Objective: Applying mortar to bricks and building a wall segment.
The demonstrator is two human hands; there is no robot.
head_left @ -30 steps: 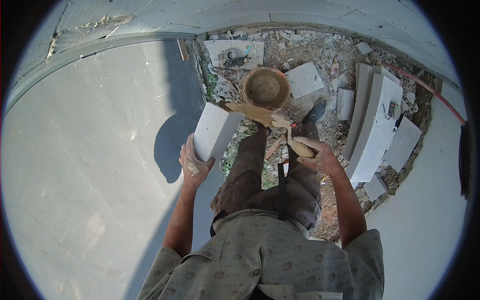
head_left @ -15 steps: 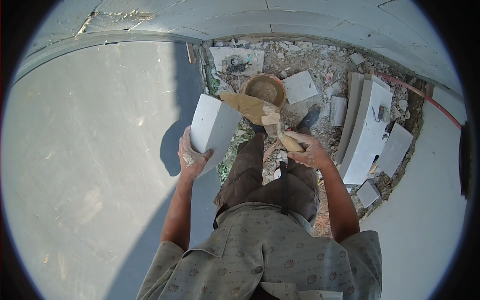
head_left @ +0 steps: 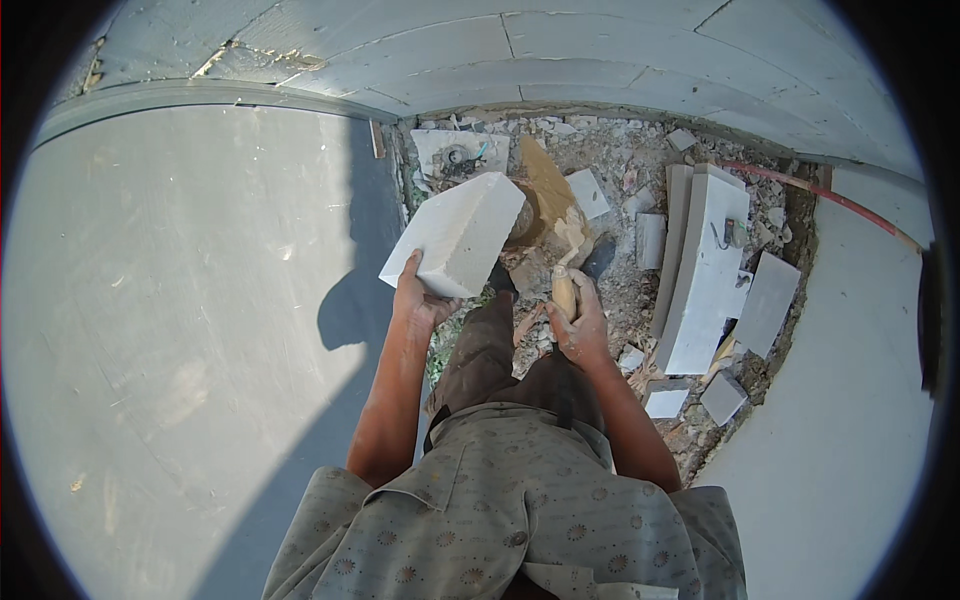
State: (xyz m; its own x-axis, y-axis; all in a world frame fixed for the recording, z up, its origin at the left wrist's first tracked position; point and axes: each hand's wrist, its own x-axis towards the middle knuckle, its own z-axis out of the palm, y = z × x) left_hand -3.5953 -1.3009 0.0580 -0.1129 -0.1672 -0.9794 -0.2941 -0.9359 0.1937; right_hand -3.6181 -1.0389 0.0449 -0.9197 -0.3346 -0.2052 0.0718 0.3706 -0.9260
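My left hand (head_left: 422, 295) grips a white block (head_left: 455, 230) by its near end and holds it up in front of me, tilted. In my right hand (head_left: 582, 325) is the wooden handle of a trowel (head_left: 548, 190), its blade pointing away from me and coated with tan mortar. The blade is beside the block's right side; whether they touch I cannot tell. Beneath both, a round bucket (head_left: 519, 222) is mostly hidden by the block and the trowel.
Rubble covers the ground around my feet. Long white blocks (head_left: 703, 270) and smaller offcuts (head_left: 768, 303) lie on the right, near a red hose (head_left: 820, 190). A block wall (head_left: 560, 50) runs across the far side. At left is a smooth grey panel (head_left: 200, 300).
My left hand has turned the block and moved it right and away from me. The trowel has swung from pointing left to pointing away, and my right hand has come inward.
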